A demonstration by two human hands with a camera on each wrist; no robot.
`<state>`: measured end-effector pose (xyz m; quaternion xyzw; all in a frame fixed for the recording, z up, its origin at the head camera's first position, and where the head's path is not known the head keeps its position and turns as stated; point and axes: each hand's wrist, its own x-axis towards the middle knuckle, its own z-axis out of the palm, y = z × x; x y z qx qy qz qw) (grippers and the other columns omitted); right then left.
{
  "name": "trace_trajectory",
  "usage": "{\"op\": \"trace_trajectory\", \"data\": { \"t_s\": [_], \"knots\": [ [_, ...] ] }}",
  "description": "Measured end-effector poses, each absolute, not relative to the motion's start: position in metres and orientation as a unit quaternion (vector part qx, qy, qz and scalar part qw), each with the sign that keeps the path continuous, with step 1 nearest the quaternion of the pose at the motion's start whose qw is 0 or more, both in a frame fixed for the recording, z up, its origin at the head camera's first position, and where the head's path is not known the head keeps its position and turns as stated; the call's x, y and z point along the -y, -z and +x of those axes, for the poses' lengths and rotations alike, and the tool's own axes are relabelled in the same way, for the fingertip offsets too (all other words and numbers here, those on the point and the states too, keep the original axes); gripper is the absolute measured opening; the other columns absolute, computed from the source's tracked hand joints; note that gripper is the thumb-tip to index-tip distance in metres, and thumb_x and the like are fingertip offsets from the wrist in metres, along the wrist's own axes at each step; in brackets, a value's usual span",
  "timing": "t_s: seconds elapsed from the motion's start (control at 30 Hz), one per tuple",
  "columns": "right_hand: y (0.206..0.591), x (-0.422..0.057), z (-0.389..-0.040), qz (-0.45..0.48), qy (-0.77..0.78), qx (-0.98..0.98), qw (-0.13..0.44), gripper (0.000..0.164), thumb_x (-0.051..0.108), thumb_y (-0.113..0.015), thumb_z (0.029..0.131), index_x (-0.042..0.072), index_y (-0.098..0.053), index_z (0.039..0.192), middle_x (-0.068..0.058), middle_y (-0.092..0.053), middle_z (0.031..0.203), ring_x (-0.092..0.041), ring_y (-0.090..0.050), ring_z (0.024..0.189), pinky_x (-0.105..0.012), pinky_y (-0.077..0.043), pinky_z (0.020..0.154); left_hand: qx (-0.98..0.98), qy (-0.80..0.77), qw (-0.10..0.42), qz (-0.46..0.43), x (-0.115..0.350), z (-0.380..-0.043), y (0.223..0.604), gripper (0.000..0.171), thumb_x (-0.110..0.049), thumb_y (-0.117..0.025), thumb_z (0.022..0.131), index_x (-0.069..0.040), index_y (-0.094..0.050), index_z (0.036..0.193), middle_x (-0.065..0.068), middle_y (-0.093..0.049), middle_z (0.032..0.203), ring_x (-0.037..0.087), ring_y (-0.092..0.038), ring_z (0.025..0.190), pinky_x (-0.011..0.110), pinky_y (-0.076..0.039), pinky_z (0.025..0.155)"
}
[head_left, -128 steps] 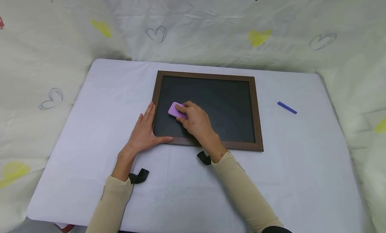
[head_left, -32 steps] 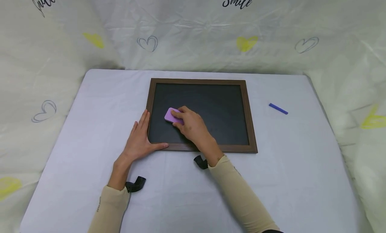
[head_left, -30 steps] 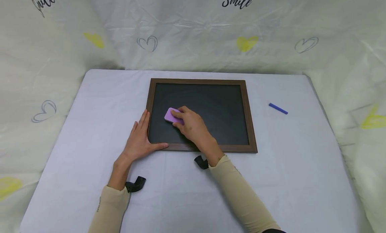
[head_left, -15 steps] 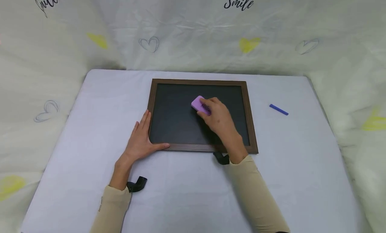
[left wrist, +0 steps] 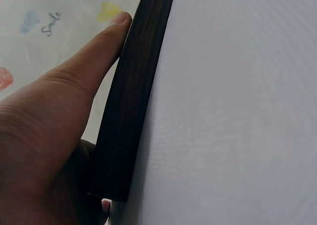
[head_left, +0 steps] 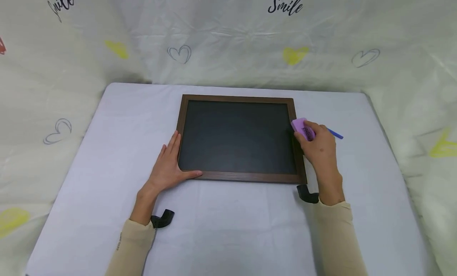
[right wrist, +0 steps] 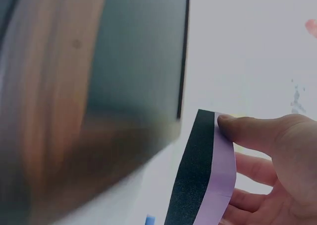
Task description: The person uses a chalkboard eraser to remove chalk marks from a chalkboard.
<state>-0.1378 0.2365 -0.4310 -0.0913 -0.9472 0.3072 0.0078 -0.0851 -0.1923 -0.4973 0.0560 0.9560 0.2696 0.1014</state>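
Purple foam with a dark felt face, the eraser (head_left: 303,128) shows in the head view pinched in the right hand (head_left: 321,149), off the slate and over the right rail of the chalkboard (head_left: 237,138), with the blue chalk (head_left: 335,133) on the table (head_left: 250,228) just behind the knuckles. The likely trouble here is that the hand, so close to the chalk, could knock it and send it rolling toward the table's edge; the eraser could also catch on the raised wooden rail. The left hand (head_left: 168,169) lies flat and spread on the table at the board's near left corner, fingers along the left rail and thumb along the near one. From the left wrist, that hand (left wrist: 44,136) is seen pressed against the dark wooden frame (left wrist: 133,96), thumb straight along its side; should this bracing ease, the board might slide on the smooth cloth. From the right wrist, the thumb and fingers of the right hand (right wrist: 277,165) grip the eraser (right wrist: 205,175) by its edges, felt side facing the board (right wrist: 133,51), which is blurred and apart from it.
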Motion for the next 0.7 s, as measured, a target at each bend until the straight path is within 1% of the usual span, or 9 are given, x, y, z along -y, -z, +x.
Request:
{"op": "trace_trajectory", "data": {
  "t_s": [0.17, 0.3, 0.37, 0.53, 0.6, 0.7],
  "knots": [
    [0.437, -0.268, -0.136, -0.131, -0.291, 0.948, -0.002, 0.06, 0.028, -0.065, 0.103, 0.005, -0.047, 0.156, -0.036, -0.052, 0.147, -0.052, -0.055, 0.128, -0.066, -0.051, 0.104, -0.956, -0.272, 0.101, 0.052, 0.191, -0.083, 0.496, 0.143, -0.066, -0.086, 0.072, -0.012, 0.004, 0.168, 0.002, 0.007, 0.178, 0.032, -0.014, 0.165, 0.056, -0.006, 0.135],
    [0.442, -0.286, -0.135, -0.165, -0.279, 0.945, -0.033, 0.063, 0.026, -0.065, 0.103, 0.004, -0.042, 0.158, -0.038, -0.046, 0.153, -0.055, -0.05, 0.137, -0.068, -0.046, 0.11, -0.956, -0.272, 0.098, 0.054, 0.19, -0.083, 0.495, 0.143, -0.067, -0.086, 0.071, -0.012, 0.004, 0.168, 0.001, 0.008, 0.178, 0.031, -0.014, 0.165, 0.055, -0.007, 0.135],
    [0.445, -0.291, -0.135, -0.179, -0.278, 0.942, -0.047, 0.065, 0.026, -0.065, 0.103, 0.003, -0.041, 0.159, -0.036, -0.042, 0.157, -0.056, -0.047, 0.141, -0.069, -0.044, 0.112, -0.956, -0.271, 0.096, 0.055, 0.19, -0.084, 0.495, 0.143, -0.068, -0.085, 0.071, -0.013, 0.004, 0.168, 0.0, 0.009, 0.178, 0.03, -0.014, 0.165, 0.055, -0.007, 0.135],
    [0.448, -0.296, -0.133, -0.177, -0.277, 0.944, -0.043, 0.067, 0.029, -0.068, 0.102, 0.004, -0.042, 0.158, -0.034, -0.042, 0.158, -0.056, -0.046, 0.142, -0.069, -0.043, 0.113, -0.956, -0.272, 0.096, 0.056, 0.189, -0.086, 0.494, 0.143, -0.071, -0.084, 0.071, -0.014, 0.004, 0.168, -0.001, 0.009, 0.178, 0.028, -0.013, 0.165, 0.054, -0.006, 0.135],
    [0.449, -0.297, -0.132, -0.175, -0.272, 0.945, -0.037, 0.07, 0.033, -0.068, 0.101, 0.004, -0.041, 0.159, -0.036, -0.043, 0.156, -0.057, -0.047, 0.138, -0.069, -0.045, 0.111, -0.956, -0.272, 0.095, 0.057, 0.188, -0.086, 0.494, 0.143, -0.071, -0.084, 0.071, -0.013, 0.004, 0.169, -0.001, 0.009, 0.178, 0.029, -0.013, 0.165, 0.054, -0.006, 0.135],
    [0.449, -0.297, -0.128, -0.181, -0.275, 0.944, -0.026, 0.074, 0.041, -0.067, 0.101, 0.007, -0.039, 0.16, -0.035, -0.04, 0.158, -0.056, -0.046, 0.139, -0.069, -0.045, 0.111, -0.956, -0.271, 0.093, 0.062, 0.188, -0.087, 0.495, 0.142, -0.07, -0.084, 0.071, -0.013, 0.003, 0.169, 0.0, 0.009, 0.178, 0.03, -0.015, 0.165, 0.055, -0.006, 0.135]
  ]
}}
